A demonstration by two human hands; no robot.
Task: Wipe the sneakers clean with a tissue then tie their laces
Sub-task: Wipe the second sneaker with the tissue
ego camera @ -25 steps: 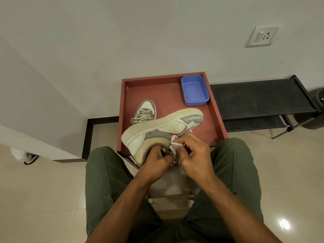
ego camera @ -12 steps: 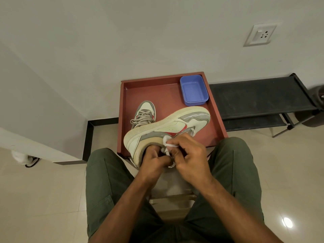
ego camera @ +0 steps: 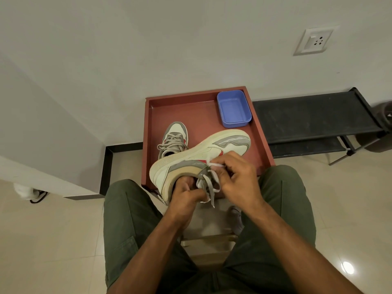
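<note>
Head view: sneaker (ego camera: 203,158) held on its side over red tray's (ego camera: 262,132) near edge.
Left hand (ego camera: 186,195) grips its collar; right hand (ego camera: 237,175) pinches white tissue (ego camera: 215,165) against its side; 2nd sneaker (ego camera: 175,137) upright inside tray.

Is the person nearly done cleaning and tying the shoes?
Not yet. The left hand holds the tilted sneaker at its heel opening, and the right hand pinches a white tissue against its side, so wiping is under way. Its laces hang loose. The other sneaker rests in the red tray; whether it is wiped or tied is unclear.
</note>
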